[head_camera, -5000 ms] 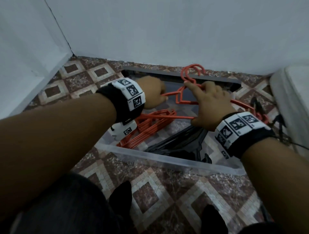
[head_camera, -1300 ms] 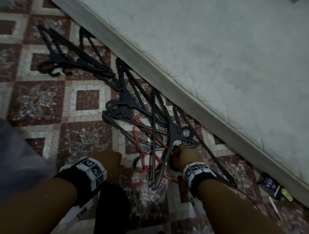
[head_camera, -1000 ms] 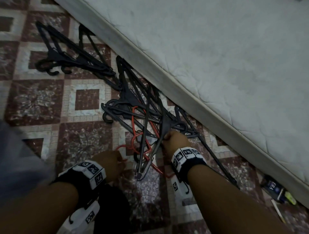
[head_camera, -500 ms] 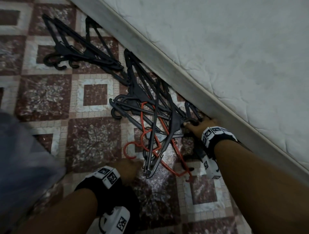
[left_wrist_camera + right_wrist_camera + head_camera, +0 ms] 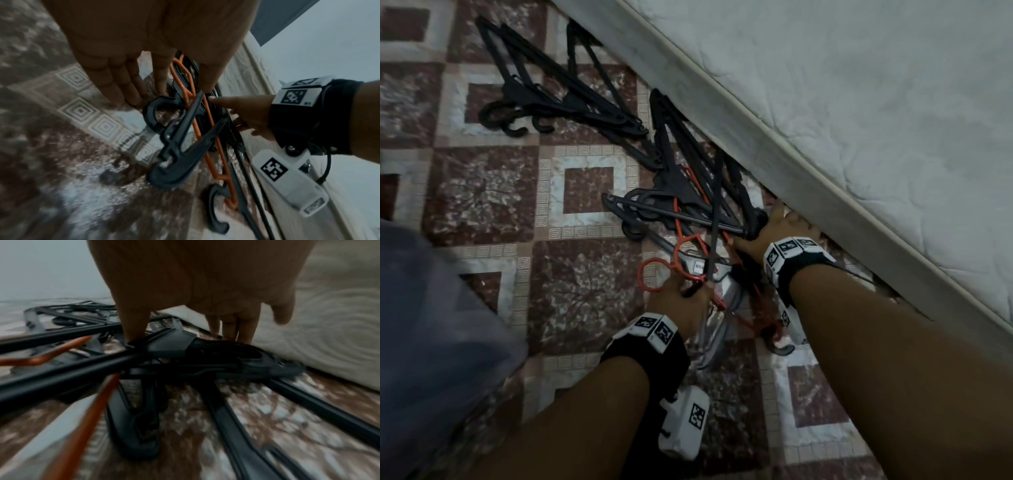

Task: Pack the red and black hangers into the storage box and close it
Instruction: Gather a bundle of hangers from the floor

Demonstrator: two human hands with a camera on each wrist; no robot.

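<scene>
Right hand (image 5: 779,229): thumb and fingers (image 5: 236,327) pinch the neck of a black hanger (image 5: 205,352) at the top of the tangled pile (image 5: 688,205), hard against the mattress (image 5: 859,120) edge. Half a second ago this hand sat lower and nearer the pile's middle; it has since reached toward 1 o'clock.

Left hand (image 5: 681,298): fingers (image 5: 123,81) hang fairly straight over the black hook (image 5: 156,113) and the red hanger (image 5: 681,253). The head view suggests it holds the bars at 6 o'clock, but a firm grasp cannot be told. It has advanced from the floor (image 5: 482,188) onto the pile.

Judgement: gathering is under way. The storage box is out of view and nothing here is packed yet.

A second stack of black hangers (image 5: 544,96) lies apart at 10 o'clock. Open floor lies from 7 to 10 o'clock; the mattress blocks 12 to 4.
</scene>
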